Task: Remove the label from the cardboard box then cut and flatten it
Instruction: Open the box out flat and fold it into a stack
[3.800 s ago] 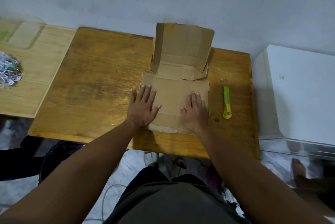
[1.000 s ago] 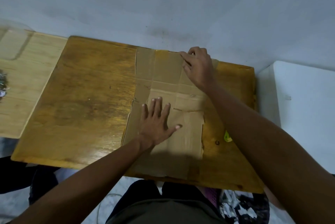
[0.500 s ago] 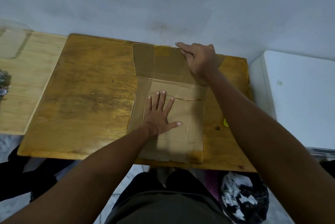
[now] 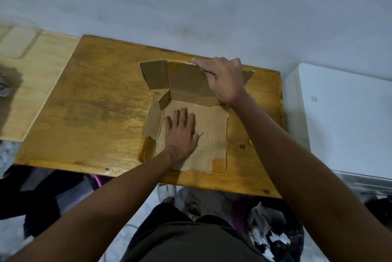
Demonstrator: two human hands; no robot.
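Observation:
The cut-open brown cardboard box (image 4: 212, 126) lies on the wooden table (image 4: 101, 109), its near panel flat. My left hand (image 4: 181, 134) presses palm-down on that flat panel with fingers spread. The far panel (image 4: 180, 79) stands tilted up, a small side flap folded inward at its left. My right hand (image 4: 223, 79) grips the far panel's top edge, fingers over it. A sliver of the yellow-green utility knife (image 4: 251, 141) peeks out beside my right forearm, which hides most of it. No label is visible on the box.
A lighter wooden table (image 4: 31, 83) adjoins on the left, with a clear lid at its far corner and shredded paper at its left edge. A white appliance (image 4: 343, 119) stands close to the table's right side. A wall runs right behind the table.
The far panel, pressed almost flat a second ago, has risen toward me with my right hand on its top edge. My left hand has stayed on the near panel.

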